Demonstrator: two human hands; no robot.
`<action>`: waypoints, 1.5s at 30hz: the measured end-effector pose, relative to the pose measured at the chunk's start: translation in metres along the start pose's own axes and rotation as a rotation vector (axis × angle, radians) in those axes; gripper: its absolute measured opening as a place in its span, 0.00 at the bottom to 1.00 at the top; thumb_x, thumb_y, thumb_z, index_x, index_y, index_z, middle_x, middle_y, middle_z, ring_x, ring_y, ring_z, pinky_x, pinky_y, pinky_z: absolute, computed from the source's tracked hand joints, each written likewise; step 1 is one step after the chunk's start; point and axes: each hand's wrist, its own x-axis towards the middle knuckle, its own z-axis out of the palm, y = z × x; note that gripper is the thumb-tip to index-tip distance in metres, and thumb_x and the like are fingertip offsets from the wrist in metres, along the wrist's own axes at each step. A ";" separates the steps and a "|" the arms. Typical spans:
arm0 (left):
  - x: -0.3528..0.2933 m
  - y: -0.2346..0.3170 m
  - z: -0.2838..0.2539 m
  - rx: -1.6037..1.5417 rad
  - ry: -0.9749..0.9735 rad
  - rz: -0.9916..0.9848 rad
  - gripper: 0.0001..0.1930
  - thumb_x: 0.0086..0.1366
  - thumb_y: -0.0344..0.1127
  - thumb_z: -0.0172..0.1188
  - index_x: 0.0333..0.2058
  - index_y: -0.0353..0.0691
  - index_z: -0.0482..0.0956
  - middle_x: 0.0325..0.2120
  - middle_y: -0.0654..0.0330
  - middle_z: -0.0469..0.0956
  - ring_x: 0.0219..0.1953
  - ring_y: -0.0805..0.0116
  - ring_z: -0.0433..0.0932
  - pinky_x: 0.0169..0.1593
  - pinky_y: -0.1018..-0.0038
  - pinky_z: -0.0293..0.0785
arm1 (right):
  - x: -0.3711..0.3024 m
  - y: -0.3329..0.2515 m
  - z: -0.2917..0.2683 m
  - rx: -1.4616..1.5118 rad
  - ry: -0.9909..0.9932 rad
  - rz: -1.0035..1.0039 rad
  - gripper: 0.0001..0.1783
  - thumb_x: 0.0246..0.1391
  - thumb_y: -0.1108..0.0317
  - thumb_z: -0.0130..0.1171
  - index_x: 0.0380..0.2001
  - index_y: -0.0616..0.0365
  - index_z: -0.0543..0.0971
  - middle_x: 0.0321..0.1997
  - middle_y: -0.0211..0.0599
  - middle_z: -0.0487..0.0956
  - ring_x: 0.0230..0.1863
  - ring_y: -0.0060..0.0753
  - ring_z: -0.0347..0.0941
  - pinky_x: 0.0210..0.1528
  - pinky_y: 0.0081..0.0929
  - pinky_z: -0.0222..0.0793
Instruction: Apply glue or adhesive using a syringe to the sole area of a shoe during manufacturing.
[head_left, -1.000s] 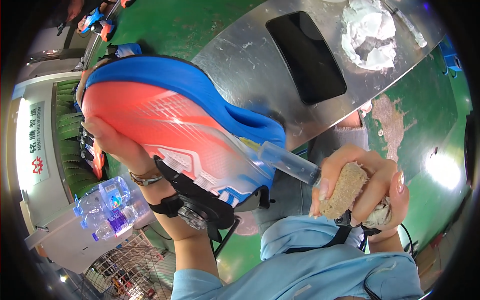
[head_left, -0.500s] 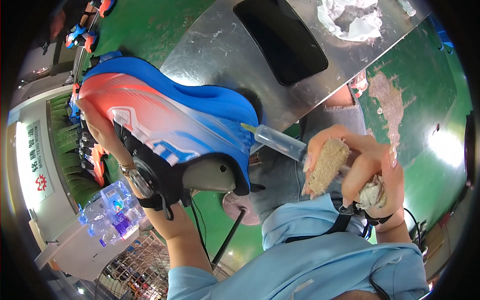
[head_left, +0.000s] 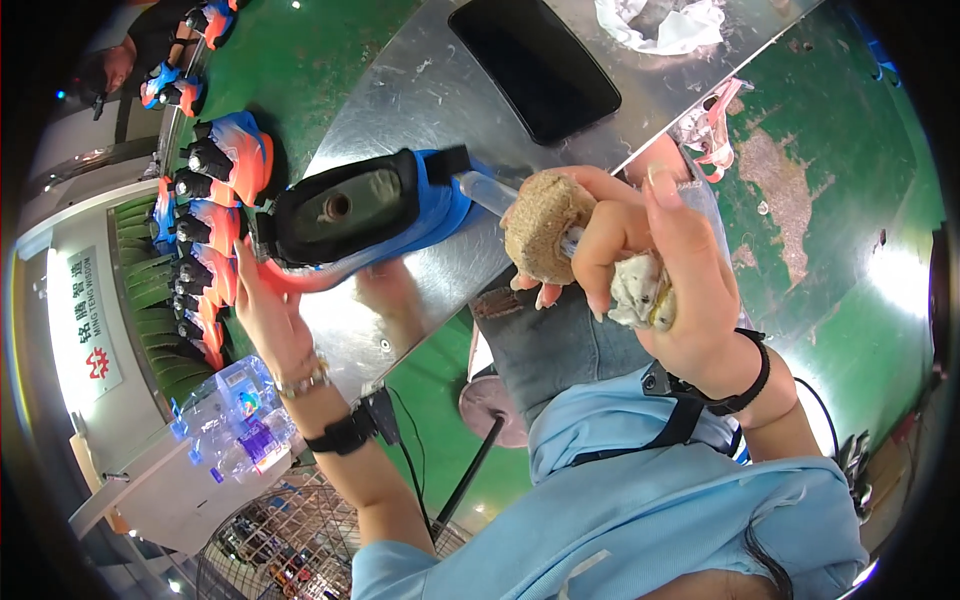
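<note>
In the head view, the two hands are well apart. The right hand [head_left: 690,270] is closed around a rough tan block [head_left: 545,230], a clear tube [head_left: 487,190] and a crumpled white wad [head_left: 640,288]; the tube points at the blue end of an upright shoe [head_left: 408,200], contact unclear. That shoe is over the metal table [head_left: 390,115], its black-rimmed opening facing up. The left hand [head_left: 270,315] has straightened fingers at its orange end; whether they grip it cannot be told. Beyond lies a black phone [head_left: 535,70].
</note>
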 end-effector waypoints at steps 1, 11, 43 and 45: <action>-0.018 0.007 -0.007 -0.009 0.009 -0.038 0.22 0.61 0.46 0.55 0.48 0.36 0.72 0.34 0.64 0.74 0.35 0.79 0.74 0.35 0.81 0.72 | 0.000 -0.001 0.002 0.005 -0.005 0.001 0.36 0.64 0.51 0.23 0.13 0.62 0.69 0.21 0.36 0.70 0.25 0.27 0.65 0.41 0.24 0.63; -0.156 -0.009 -0.047 -0.215 -0.350 -0.436 0.15 0.64 0.40 0.49 0.40 0.32 0.70 0.33 0.54 0.77 0.27 0.70 0.78 0.24 0.77 0.78 | -0.012 0.003 -0.003 -0.035 -0.092 0.046 0.31 0.60 0.53 0.21 0.15 0.61 0.65 0.37 0.59 0.70 0.30 0.46 0.72 0.34 0.35 0.69; -0.200 -0.039 0.129 -1.106 -0.902 -0.735 0.41 0.46 0.39 0.68 0.57 0.43 0.56 0.55 0.56 0.62 0.55 0.57 0.66 0.56 0.56 0.67 | -0.073 -0.078 0.011 -0.194 0.207 0.030 0.45 0.59 0.41 0.17 0.01 0.57 0.66 0.32 0.51 0.65 0.16 0.45 0.69 0.20 0.33 0.69; -0.198 -0.039 0.140 -1.145 -0.902 -0.669 0.44 0.44 0.41 0.69 0.59 0.48 0.55 0.60 0.61 0.54 0.59 0.56 0.60 0.60 0.55 0.61 | -0.075 -0.082 0.014 -0.227 0.287 0.038 0.45 0.59 0.41 0.18 -0.02 0.56 0.66 0.30 0.49 0.64 0.12 0.43 0.65 0.18 0.32 0.68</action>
